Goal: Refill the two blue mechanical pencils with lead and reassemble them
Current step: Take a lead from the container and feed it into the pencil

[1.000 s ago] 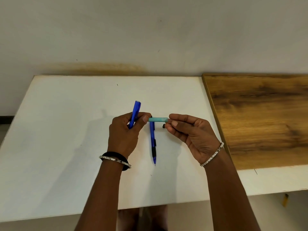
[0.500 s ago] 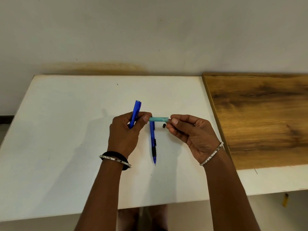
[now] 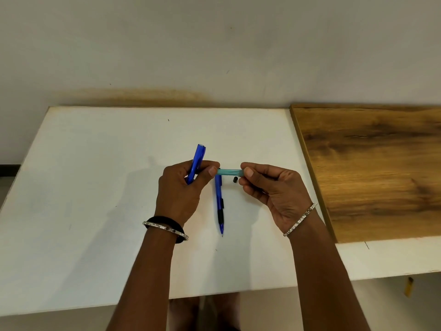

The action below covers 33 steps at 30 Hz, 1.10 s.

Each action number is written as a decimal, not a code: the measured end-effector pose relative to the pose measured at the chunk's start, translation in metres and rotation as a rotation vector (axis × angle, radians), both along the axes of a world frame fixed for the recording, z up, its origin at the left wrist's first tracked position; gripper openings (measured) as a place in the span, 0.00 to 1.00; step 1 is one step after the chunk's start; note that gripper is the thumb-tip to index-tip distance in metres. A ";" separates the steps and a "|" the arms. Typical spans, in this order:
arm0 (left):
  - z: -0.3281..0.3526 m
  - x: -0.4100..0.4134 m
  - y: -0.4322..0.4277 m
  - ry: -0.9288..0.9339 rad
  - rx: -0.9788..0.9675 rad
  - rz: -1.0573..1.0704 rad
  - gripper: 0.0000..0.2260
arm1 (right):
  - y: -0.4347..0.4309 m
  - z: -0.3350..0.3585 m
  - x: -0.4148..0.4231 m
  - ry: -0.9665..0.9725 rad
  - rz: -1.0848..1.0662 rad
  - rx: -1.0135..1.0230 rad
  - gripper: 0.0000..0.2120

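**Pinching a lead tube (image 3: 229, 172) crosswise, first pencil (image 3: 197, 161) in the fist, second pencil (image 3: 219, 199) flat on the table**

Grips the first pencil, blue, in the curled left hand (image 3: 181, 187). Holds it with its long axis running away from the body and leaning slightly right. Points its upper end up toward the wall and hides its lower part inside the fist. Touches the left end of the teal lead tube with that hand's thumb tip.

Pinches the tube's right end between thumb and forefinger of the right hand (image 3: 274, 187), other fingers curled beneath. Holds the tube level above the white table (image 3: 95, 187), long axis left to right, crossing over the far end of the second pencil.

Has the second pencil lying between the hands, long axis near to far, tip pointing toward the body, black grip just behind the tip. Has a small black cap (image 3: 235, 179) on the table just right of that pencil's far end, near the right fingertips.

Works beside a wooden board (image 3: 370, 175) on the right, well apart from both pencils. Wears a bangle (image 3: 299, 219) on each wrist and a black band (image 3: 167, 222) on the left.
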State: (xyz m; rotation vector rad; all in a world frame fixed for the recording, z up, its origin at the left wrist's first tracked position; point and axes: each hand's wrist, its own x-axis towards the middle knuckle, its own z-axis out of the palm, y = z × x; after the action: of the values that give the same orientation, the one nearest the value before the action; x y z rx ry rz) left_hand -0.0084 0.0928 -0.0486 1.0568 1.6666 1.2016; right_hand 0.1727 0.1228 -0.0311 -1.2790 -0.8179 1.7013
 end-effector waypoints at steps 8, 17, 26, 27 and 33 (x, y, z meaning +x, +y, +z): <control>0.000 0.001 0.000 0.082 0.013 0.010 0.10 | 0.002 -0.004 -0.001 0.009 0.000 0.009 0.11; 0.008 0.002 -0.001 0.211 0.148 0.118 0.08 | -0.001 -0.004 -0.005 0.121 -0.067 -0.100 0.11; 0.020 0.012 -0.003 0.176 0.319 0.092 0.08 | -0.004 -0.006 -0.016 0.242 -0.055 -0.240 0.08; 0.021 0.013 -0.002 0.174 0.318 0.091 0.08 | -0.004 -0.006 -0.016 0.249 -0.054 -0.252 0.08; 0.016 0.012 0.001 0.168 0.308 0.158 0.10 | -0.002 -0.007 -0.014 0.278 -0.042 -0.258 0.09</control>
State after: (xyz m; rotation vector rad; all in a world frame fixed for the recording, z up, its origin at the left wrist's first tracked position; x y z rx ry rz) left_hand 0.0039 0.0934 -0.0322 1.2603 1.7555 1.5462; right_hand 0.1590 0.1212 -0.0378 -1.1796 -0.4157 1.9421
